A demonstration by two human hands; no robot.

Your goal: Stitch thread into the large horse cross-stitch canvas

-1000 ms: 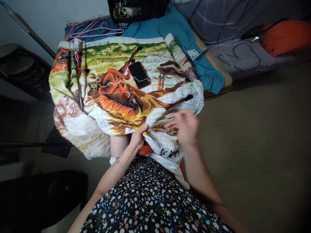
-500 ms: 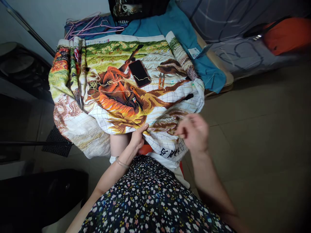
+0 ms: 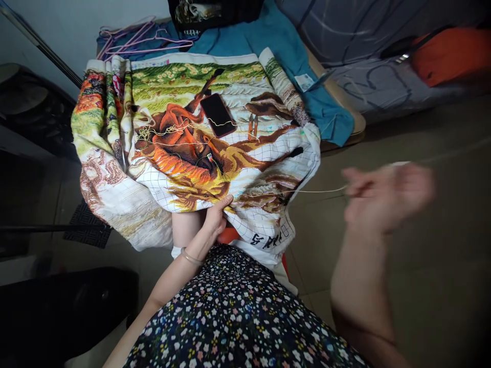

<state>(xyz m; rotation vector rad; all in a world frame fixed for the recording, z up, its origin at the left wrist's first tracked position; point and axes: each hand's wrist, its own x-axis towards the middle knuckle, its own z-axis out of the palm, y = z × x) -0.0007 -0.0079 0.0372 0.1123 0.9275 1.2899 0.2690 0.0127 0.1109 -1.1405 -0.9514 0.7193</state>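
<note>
A large cross-stitch canvas (image 3: 153,186) with a horse picture drapes over my lap and the bed edge. My left hand (image 3: 218,217) is closed on its near edge, thumb on top and fingers beneath. Off to the right of the cloth, my right hand (image 3: 383,197) is raised and blurred, its fingers closed on a pale thread (image 3: 318,191). That thread stretches taut from the canvas to the hand. I cannot make out a needle. On the canvas lie a phone (image 3: 218,115), small orange-handled thread snips (image 3: 252,127) and a tangle of yellow thread (image 3: 148,132).
Pink hangers (image 3: 146,46) and a black bag (image 3: 215,15) rest on the teal bed sheet (image 3: 284,51). An orange bag (image 3: 452,56) lies at the far right. Below it is tiled floor (image 3: 345,220). A metal pole (image 3: 42,43) slants at the upper left.
My right hand has swung from over the canvas out to the right, drawing the pale thread out straight. My left hand keeps its hold on the edge.
</note>
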